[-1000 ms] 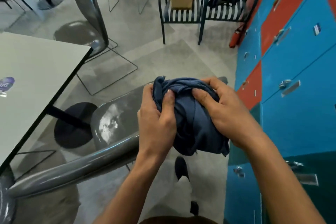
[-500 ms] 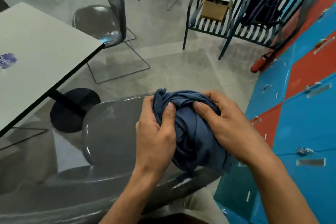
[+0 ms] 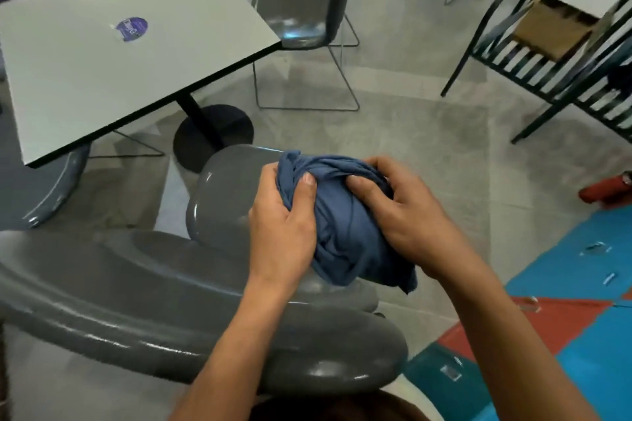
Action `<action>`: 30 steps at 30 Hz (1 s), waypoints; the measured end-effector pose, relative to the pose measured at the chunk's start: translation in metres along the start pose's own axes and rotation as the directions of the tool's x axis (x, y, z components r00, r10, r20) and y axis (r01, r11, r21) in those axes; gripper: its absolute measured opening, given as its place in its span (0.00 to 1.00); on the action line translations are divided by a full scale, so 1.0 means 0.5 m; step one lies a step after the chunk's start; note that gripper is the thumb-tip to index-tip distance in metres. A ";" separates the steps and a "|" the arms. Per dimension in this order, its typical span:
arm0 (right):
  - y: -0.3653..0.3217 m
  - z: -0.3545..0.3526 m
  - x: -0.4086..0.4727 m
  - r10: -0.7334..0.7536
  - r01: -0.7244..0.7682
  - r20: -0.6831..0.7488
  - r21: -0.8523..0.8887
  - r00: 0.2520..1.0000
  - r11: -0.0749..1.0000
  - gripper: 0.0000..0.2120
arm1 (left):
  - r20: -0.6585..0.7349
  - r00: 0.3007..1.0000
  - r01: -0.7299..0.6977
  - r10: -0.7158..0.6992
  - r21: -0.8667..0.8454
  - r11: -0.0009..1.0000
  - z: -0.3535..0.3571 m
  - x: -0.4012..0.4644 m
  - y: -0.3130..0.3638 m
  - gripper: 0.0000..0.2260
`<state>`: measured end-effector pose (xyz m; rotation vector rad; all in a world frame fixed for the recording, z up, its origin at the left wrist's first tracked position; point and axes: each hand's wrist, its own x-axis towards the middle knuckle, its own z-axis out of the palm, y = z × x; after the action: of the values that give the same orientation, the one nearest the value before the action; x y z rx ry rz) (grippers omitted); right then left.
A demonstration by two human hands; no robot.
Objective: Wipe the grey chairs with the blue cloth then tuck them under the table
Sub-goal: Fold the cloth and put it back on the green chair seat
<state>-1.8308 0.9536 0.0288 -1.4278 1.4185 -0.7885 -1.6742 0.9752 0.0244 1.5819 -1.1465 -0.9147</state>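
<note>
From the head view, we judge the job to be at its very start: our left hand and right hand both hold the blue cloth bunched into a ball in the middle of the frame, each grip clamped on the fabric with the thumbs pressed into its top folds, and the cloth hangs above the seat of the nearest grey chair without touching it, as far as we can tell. That chair fills the lower left, its curved back toward us and its seat pointing at the table in the upper left; it stands clear of the table edge, so wiping and tucking both look still to do. A second grey chair sits at the top centre, just beside the table's far corner and not pushed under, and part of a third shows at the left edge beneath the table's near corner. We cannot tell whether any seat has been wiped. As for containers, a striped metal rack in the upper right carries an open cardboard box; its contents are hidden from us.
</note>
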 end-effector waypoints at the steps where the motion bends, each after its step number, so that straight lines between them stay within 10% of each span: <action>1: 0.005 -0.002 0.006 0.002 -0.002 0.011 0.003 1.000 1.000 0.04 | -0.013 1.000 0.013 -0.013 -0.003 1.000 0.007 0.002 -0.003 0.03; 17: 0.047 -0.034 0.093 -0.065 0.051 0.172 0.082 0.983 0.995 0.04 | -0.121 0.990 0.075 -0.071 0.027 0.997 0.055 0.026 -0.006 0.01; 30: 0.161 -0.318 0.193 -0.052 0.031 0.268 0.084 0.962 0.996 0.05 | -0.160 0.970 0.172 -0.183 -0.081 0.982 0.376 0.039 0.068 0.03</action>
<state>-1.9951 0.8402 -0.0061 -1.4471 1.1405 -0.6407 -1.8511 0.9035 0.0049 1.6924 -0.8602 -0.9073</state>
